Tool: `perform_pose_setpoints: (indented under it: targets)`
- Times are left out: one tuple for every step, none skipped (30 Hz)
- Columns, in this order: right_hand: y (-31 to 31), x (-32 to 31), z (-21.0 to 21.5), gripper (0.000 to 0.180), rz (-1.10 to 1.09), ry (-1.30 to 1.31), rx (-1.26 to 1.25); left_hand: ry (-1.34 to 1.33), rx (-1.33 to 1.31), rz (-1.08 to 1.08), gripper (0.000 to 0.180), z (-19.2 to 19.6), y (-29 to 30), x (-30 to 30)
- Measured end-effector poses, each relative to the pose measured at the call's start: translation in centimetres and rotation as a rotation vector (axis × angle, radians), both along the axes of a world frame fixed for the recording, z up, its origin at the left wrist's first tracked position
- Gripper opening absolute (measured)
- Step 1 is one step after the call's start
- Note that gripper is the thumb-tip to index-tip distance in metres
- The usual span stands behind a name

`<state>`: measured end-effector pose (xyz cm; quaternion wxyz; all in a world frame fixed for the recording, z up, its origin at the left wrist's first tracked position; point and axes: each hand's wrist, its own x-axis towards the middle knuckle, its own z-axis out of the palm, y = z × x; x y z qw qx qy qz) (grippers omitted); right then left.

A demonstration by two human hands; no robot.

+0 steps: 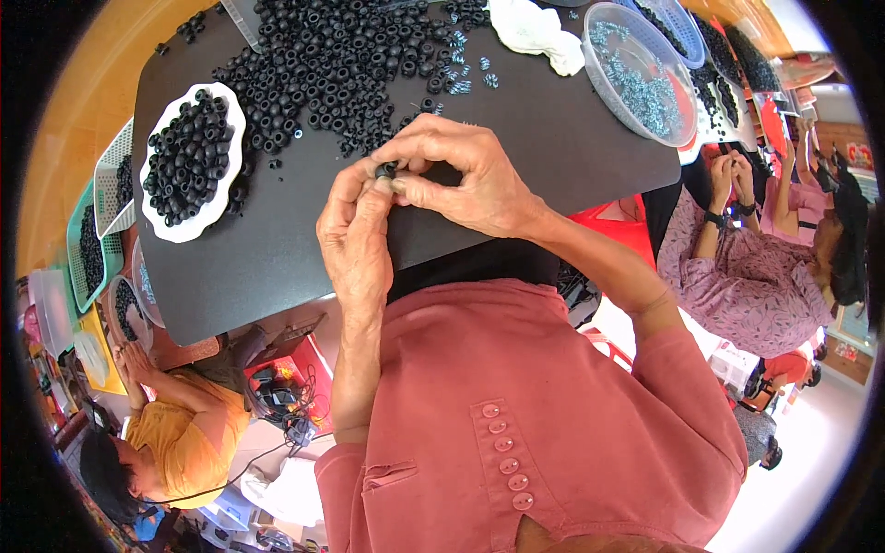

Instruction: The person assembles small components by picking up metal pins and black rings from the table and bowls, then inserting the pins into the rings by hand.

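The left hand [355, 235] and right hand [461, 175] meet fingertip to fingertip, together pinching a small black rubber ring [385, 170] just above the black table [553, 129]. Beyond lie a loose ring pile [341, 55] and a ring-filled white dish [192, 161].

Dusty-pink short-sleeved shirt [572, 405], plain woven cloth, soft folds across chest and shoulders. Sleeves ending above elbows, hems loose around upper arms. Button placket down front: column of five round pink buttons [505, 455] matching cloth, evenly spaced. Small stitched flap or pocket edge left of placket. Bare forearms below sleeves. Left hand [355, 241] and right hand [461, 175] ungloved, no rings visible, no watch. Faint thin line or band around right forearm, too small to tell.
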<state>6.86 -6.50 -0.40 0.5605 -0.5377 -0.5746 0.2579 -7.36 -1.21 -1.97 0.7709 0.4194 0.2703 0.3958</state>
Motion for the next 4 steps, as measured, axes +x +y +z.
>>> perform_pose_setpoints:
  targets:
    - [-0.01,0.05,0.06,0.024,0.002,-0.001,0.0,-0.001,0.0,0.002,0.021,-0.04,0.04,0.01]
    - [0.01,0.15,0.09,0.026,0.009,-0.032,0.029,-0.052,-0.043,-0.021,0.021,-0.12,0.13,0.03]
    - [0.01,0.29,0.14,0.028,0.015,-0.064,0.057,-0.102,-0.086,-0.044,0.022,-0.18,0.23,0.03]
    - [-0.03,0.53,0.3,0.03,0.011,-0.138,0.066,-0.11,-0.097,-0.089,0.024,-0.2,0.41,-0.09]
